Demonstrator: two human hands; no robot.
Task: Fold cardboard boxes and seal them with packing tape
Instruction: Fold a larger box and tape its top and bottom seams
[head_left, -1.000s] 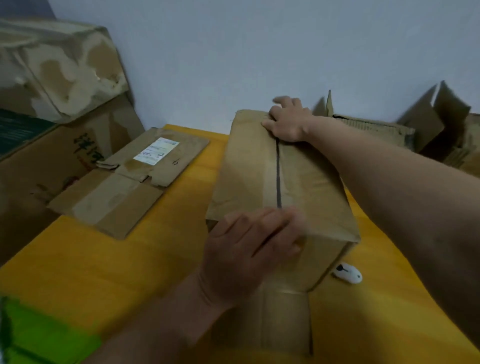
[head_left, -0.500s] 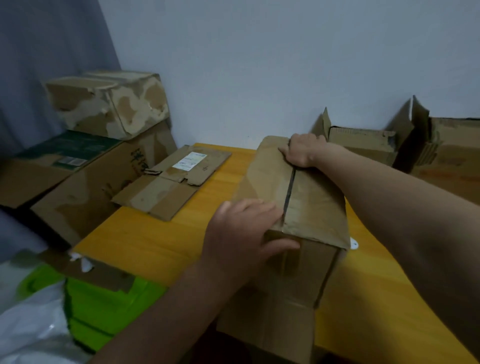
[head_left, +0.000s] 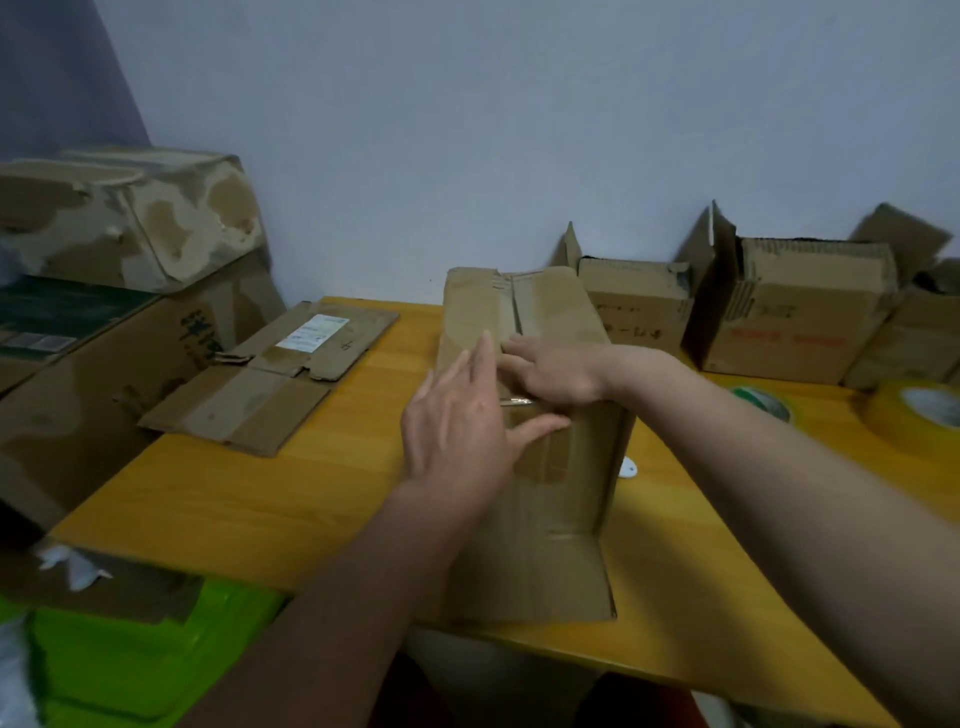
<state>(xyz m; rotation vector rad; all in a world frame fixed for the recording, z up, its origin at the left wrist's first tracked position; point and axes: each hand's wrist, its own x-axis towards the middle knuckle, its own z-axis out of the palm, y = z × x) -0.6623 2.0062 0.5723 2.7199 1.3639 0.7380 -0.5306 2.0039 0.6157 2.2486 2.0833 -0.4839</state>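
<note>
A brown cardboard box (head_left: 550, 317) stands on the yellow wooden table (head_left: 249, 499), its two top flaps folded together with a seam down the middle. One flap (head_left: 540, 582) hangs out flat toward me at the near end. My left hand (head_left: 457, 431) lies with straight fingers on the near left part of the box top, thumb over the near edge. My right hand (head_left: 556, 369) lies flat across the seam near the box's middle, fingers pointing left. Two rolls of packing tape sit at the right: a green-cored one (head_left: 763, 402) and a yellowish one (head_left: 919, 413).
A flattened box (head_left: 270, 379) with a white label lies left on the table. Open boxes (head_left: 795, 312) line the wall at the back right, and stacked boxes (head_left: 124, 218) stand at the left. A small white object (head_left: 627, 466) lies right of the box. A green bin (head_left: 130, 654) sits below the table's near left.
My right hand slid from the far end of the box top back toward the middle. My left hand shifted up onto the top with fingers straightened. The view swung right, revealing the tape rolls.
</note>
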